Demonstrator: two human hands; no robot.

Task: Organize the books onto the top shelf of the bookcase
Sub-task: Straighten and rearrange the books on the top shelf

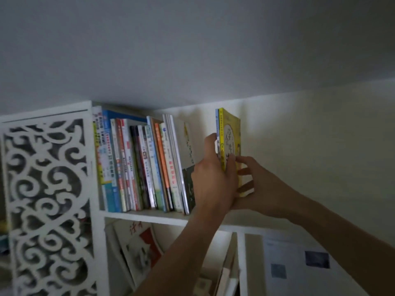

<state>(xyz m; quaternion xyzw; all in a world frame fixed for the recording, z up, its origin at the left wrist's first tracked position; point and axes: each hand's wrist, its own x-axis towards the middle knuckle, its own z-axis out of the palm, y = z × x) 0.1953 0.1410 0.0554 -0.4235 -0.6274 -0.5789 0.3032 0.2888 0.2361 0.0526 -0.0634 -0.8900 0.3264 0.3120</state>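
A yellow book [230, 133] with a thin blue book against its left side stands upright above the top shelf [149, 216] of the white bookcase. My left hand [213, 174] grips the pair from the left, thumb on the blue side and fingers curled over the yellow cover. My right hand [258, 184] holds the yellow book's lower right part, fingers on the cover and thumb under its bottom edge. A row of several upright books [139, 165] fills the shelf's left part. A gap lies between that row and the held books.
A white carved fretwork side panel [49, 199] closes the bookcase's left end. The ceiling sits close above the books. On the lower shelf leans a red-and-white book [143, 248], with more books beside a white divider [241, 263]. A pale wall stands behind.
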